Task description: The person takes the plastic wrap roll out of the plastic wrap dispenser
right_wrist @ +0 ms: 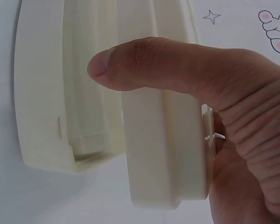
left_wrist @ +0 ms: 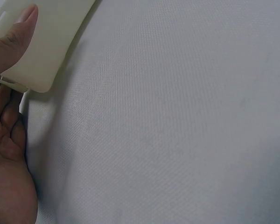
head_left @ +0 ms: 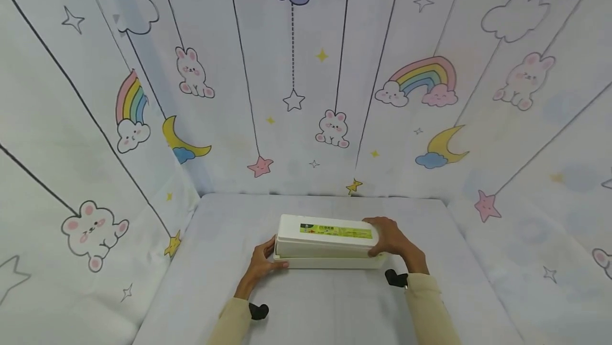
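Observation:
A long white plastic box lies across the table, made of a base and a lid with a green and yellow label on top. My left hand grips the base at its left end. In the left wrist view the thumb lies along the pale wall, fingers bent behind the end. My right hand holds the lid by its right end, thumb on the near side. The right wrist view has the lid lifted apart from the base at this end. Part of the base's interior shows there.
A white cloth covers the table. White curtains printed with rabbits, stars, clouds and rainbows stand behind and at both sides. A black strap piece sits at the left wrist, and another black piece at the right wrist.

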Demonstrator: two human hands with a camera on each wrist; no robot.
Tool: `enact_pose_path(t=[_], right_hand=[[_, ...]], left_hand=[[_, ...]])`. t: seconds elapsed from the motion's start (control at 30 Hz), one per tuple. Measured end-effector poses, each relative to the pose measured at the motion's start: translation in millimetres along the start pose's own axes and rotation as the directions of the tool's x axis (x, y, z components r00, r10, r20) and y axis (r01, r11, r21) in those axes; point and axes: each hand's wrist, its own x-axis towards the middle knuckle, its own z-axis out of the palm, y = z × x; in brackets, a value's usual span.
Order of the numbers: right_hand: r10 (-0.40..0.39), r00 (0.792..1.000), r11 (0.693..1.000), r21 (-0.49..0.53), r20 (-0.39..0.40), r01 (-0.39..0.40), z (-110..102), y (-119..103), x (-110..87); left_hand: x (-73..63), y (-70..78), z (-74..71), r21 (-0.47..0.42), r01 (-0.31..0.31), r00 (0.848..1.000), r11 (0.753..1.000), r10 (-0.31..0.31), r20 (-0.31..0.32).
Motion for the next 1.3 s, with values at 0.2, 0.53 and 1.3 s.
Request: enact_pose_path(t=[0.2,0.53,1.3], right_hand=[[-0.013,1.000,1.000,-0.007,0.003,0.013,-2.2,1.3,0.6],[-0.039,0.999,0.999,-0.026,-0.027,0.039,-8.4,1.2,-0.9],[0.006,0.998,0.999,-0.033,-0.060,-0.008,-25.1,4.7,-9.1]], left_hand=[[-3.3,-1.3,-1.3,0.040,0.002,1.000,0.999,-0.001,-0.017],[-2.5,-1.1,-2.8,0.046,-0.025,1.000,0.999,0.025,-0.006],[-3.3,-0.6,-1.7,-0.026,0.009,1.000,1.000,-0.009,0.009]])
